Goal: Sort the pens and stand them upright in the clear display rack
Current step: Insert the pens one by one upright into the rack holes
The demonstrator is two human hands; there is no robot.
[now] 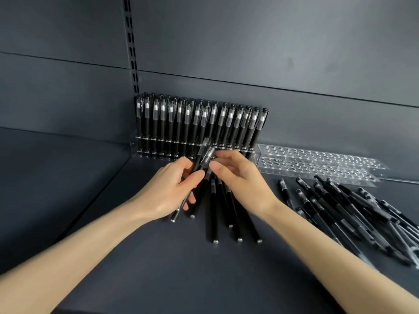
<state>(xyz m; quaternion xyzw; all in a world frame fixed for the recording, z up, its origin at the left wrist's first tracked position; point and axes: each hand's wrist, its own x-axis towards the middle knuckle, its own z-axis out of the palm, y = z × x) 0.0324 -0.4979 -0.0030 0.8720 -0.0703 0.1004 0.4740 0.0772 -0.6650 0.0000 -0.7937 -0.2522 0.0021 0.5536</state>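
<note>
A clear display rack (136, 141) stands against the back wall, filled with several black pens (197, 125) standing upright. My left hand (174, 189) grips a couple of black pens (203, 158), caps pointing up toward the rack. My right hand (235, 175) has its fingers curled around a fan of several black pens (214, 214), whose ends spread out on the shelf below it. The thumbs of both hands nearly meet at the pens' caps.
An empty clear rack (317, 164) with rows of holes lies to the right of the full one. A loose pile of black pens (353, 214) covers the shelf at the right. The dark shelf (158, 268) has a slotted upright (132, 53) at the back.
</note>
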